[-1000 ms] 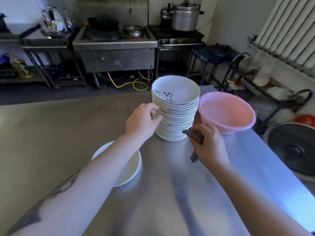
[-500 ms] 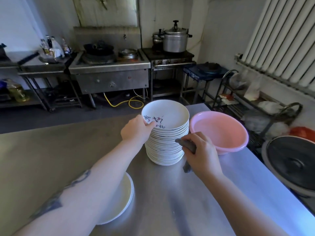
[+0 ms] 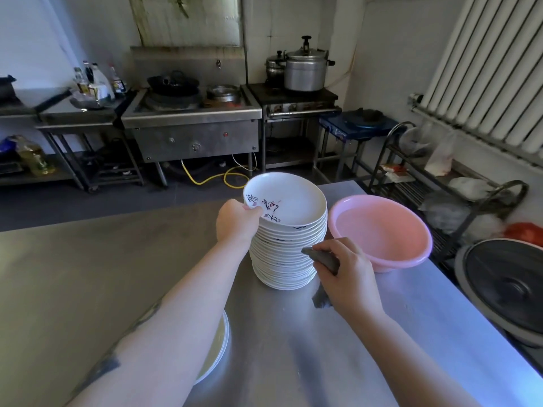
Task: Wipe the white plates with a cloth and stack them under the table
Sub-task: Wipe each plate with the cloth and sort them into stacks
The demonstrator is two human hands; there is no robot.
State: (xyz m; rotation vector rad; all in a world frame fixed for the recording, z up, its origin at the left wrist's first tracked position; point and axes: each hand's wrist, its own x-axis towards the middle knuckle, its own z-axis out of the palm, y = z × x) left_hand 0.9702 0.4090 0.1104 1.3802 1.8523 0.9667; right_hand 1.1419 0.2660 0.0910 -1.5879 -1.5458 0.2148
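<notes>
Bottles (image 3: 97, 80) on the far counter at 10 o'clock, labels too small to read. Oil jug (image 3: 33, 158) on the low shelf below. Steel worktop (image 3: 88, 274) fills the near view. Small stack of white plates (image 3: 216, 352) lies at 7 o'clock on the worktop, mostly hidden under the left forearm. Left hand (image 3: 238, 221) at centre pinches the near-left rim of the top plate (image 3: 286, 201), thumb on the plate's inner face, plate tilted up off the pile on that side. Top plate carries dark brush-style writing with a red mark; characters not legible. Tall stack of white plates (image 3: 286, 259) stands on the worktop under it, dark marks on several rims. Wok burner (image 3: 191, 113) at 12 o'clock against the far wall, yellow hose (image 3: 211, 179) on the floor beneath it. Pressure cooker (image 3: 305, 70) at 1 o'clock on the stove. Right hand (image 3: 348, 277) just right of the tall stack, fingers curled round a grey cloth (image 3: 323, 259); one cloth end pokes toward the stack, other end hangs to the worktop. Pink basin (image 3: 382, 230) at 2 o'clock on the worktop, just beside the stack, touching or not I cannot tell. Wire rack (image 3: 440, 183) with bags at 3 o'clock. Radiator (image 3: 493, 69) on the right wall.
</notes>
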